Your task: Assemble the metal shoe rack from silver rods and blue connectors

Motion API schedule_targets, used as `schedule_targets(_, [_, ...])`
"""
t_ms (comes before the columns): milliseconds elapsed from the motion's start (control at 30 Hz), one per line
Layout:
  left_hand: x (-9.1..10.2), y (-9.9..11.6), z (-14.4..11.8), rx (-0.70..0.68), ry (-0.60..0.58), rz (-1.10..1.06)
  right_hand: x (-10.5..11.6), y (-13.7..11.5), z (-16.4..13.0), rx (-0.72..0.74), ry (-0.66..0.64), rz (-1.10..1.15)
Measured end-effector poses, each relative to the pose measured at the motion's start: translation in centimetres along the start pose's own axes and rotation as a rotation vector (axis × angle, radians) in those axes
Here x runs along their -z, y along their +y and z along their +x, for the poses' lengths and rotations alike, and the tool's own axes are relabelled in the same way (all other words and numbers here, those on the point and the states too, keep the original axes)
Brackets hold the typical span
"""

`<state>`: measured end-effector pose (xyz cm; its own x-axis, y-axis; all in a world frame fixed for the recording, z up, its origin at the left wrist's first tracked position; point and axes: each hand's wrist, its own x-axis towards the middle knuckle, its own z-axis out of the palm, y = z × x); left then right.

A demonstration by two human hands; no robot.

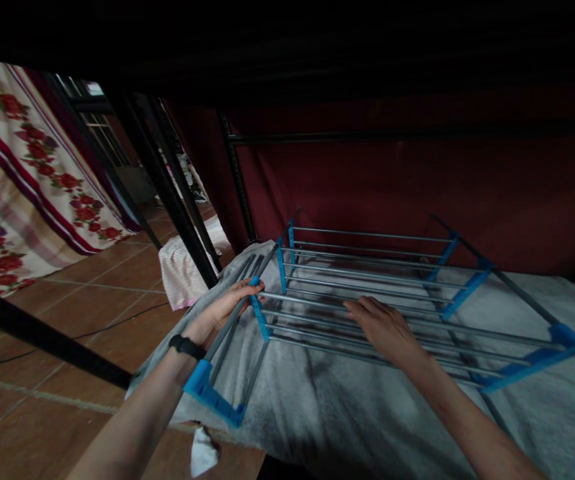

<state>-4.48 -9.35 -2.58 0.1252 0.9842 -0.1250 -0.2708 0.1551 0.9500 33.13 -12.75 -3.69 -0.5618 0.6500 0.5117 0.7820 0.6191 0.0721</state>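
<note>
my left hand [227,305] grips the drying rack [367,293] rod, i think; my right hand [385,330] lies spread on its bars.

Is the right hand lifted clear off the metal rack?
No, the right hand lies flat, fingers spread, on the rods of the folded drying rack that rests on the grey blanket.

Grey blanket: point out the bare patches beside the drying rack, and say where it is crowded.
The grey blanket lies bare in front of the drying rack, between both forearms, and at far right past the rack's blue end. It is crowded where the left hand grips the side bar and the right hand rests on the rods.
</note>
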Motion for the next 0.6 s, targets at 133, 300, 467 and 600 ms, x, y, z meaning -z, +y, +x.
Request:
schedule_targets(133, [0.07, 0.39, -0.10, 0.042, 0.057, 0.029, -0.08, 0.05, 0.01, -0.009, -0.023, -0.006])
schedule_targets(300, [-0.16, 0.74, -0.30, 0.059, 0.060, 0.055, -0.25, 0.22, 0.00, -0.005, -0.028, 0.011])
schedule_targets(467, [0.04, 0.77, -0.22, 0.049, 0.040, 0.061, -0.26, 0.20, -0.07, -0.003, -0.028, 0.014])
schedule_targets(600, [0.44, 0.44, -0.05, 0.036, 0.017, 0.062, -0.12, 0.08, -0.04, -0.010, -0.026, 0.015])
